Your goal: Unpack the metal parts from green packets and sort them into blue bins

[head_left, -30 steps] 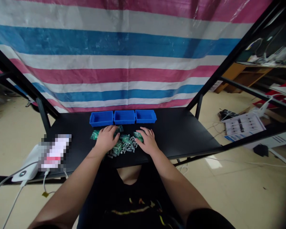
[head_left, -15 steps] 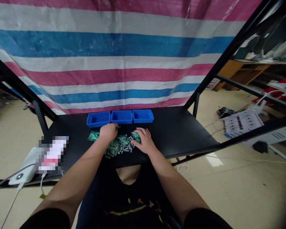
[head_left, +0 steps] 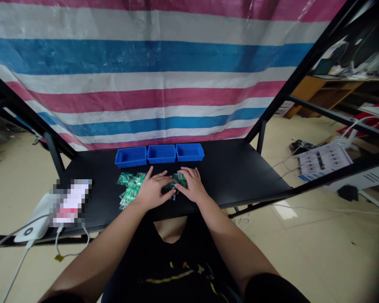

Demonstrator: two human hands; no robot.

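Observation:
Small green-and-clear plastic packets point(head_left: 129, 190) lie in a heap on the black table, to the left of my left hand. My left hand point(head_left: 153, 191) rests palm down over the heap's right part, its fingers spread. Beneath and between both hands are darker small pieces, mostly hidden. My right hand point(head_left: 192, 185) curves around the right side of the heap, thumb and fingers apart. Another green packet point(head_left: 181, 180) lies in the gap between them, touching or nearly touching the fingers.
Three blue bins stand in a row behind the heap: left bin point(head_left: 131, 157), middle bin point(head_left: 161, 154), right bin point(head_left: 190, 152). A blurred-out phone point(head_left: 71, 204) and a white power bank point(head_left: 34, 221) with cables lie at the left. A striped sheet point(head_left: 164, 92) hangs behind the table.
My left hand has come down and slightly right from near the bins, its closed fingers now spread. More green packets show at the left, and the loose metallic pieces are now mostly covered.

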